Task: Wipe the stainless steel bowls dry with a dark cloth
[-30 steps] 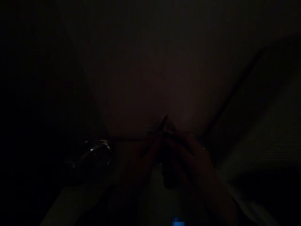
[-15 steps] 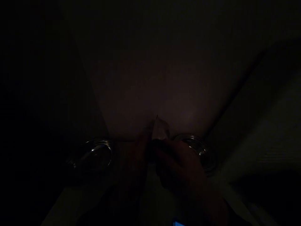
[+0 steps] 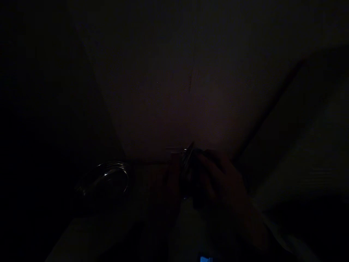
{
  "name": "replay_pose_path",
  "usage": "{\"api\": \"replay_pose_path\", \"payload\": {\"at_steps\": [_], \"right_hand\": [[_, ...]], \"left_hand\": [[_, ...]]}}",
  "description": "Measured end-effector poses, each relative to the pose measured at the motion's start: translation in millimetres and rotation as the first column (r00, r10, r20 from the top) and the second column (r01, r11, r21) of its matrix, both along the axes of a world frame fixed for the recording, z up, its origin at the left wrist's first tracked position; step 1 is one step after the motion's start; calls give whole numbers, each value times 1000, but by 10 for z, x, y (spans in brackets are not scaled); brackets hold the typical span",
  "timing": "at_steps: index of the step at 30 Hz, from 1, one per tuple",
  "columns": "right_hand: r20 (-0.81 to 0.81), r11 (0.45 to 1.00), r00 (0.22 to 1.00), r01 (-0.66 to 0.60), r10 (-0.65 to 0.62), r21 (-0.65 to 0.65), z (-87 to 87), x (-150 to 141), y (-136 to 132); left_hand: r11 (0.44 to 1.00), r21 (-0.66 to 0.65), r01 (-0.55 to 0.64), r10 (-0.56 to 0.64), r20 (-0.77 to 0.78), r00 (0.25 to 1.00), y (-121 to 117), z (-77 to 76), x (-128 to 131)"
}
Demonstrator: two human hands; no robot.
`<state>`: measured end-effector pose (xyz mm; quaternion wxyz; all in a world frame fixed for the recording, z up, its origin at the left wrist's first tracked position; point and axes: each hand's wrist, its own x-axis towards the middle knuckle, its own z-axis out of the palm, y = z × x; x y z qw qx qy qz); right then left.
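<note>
The scene is almost black. My right hand is at the lower centre, fingers curled around a small dark thing with a faint metallic glint that I cannot name. My left hand is only a dim shape just left of it, close to the same thing; its fingers do not show clearly. Both hands meet over a pale surface.
A round shiny metal bowl or lid lies to the left of the hands. A dim flat wall or panel rises behind. A dark slanted edge runs up to the right. A small blue spot glows at the bottom edge.
The pale pointed thing seen above my hands half a second ago has turned edge-on and dropped lower. My right hand has shifted right and now covers the second shiny round thing.
</note>
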<state>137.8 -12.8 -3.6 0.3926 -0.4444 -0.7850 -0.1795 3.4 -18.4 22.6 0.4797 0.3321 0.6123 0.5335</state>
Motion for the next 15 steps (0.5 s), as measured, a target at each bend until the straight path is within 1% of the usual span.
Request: {"api": "replay_pose_path", "payload": {"at_steps": [3, 5, 8, 11, 13, 15], "right_hand": [[45, 995, 994, -98, 98, -6, 5, -70, -57], [67, 992, 990, -125, 126, -10, 3, -93, -71], [13, 998, 998, -62, 62, -6, -5, -43, -18], [-84, 999, 996, 14, -17, -34, -7, 28, 45], [-81, 999, 997, 3, -6, -37, 6, 22, 33], [-14, 999, 998, -53, 53, 4, 28, -31, -23]], "left_hand": [[999, -38, -13, 13, -22, 1000, 60, 23, -33], [998, -48, -32, 30, -31, 999, 73, 44, -38], [999, -3, -37, 37, 7, 999, 13, 55, -9], [999, 46, 9, -9, 0, 1000, -55, 18, 15], [997, 65, 34, -35, 5, 999, -50, -10, 4], [998, 59, 24, -26, 25, 999, -6, -23, -27]]}}
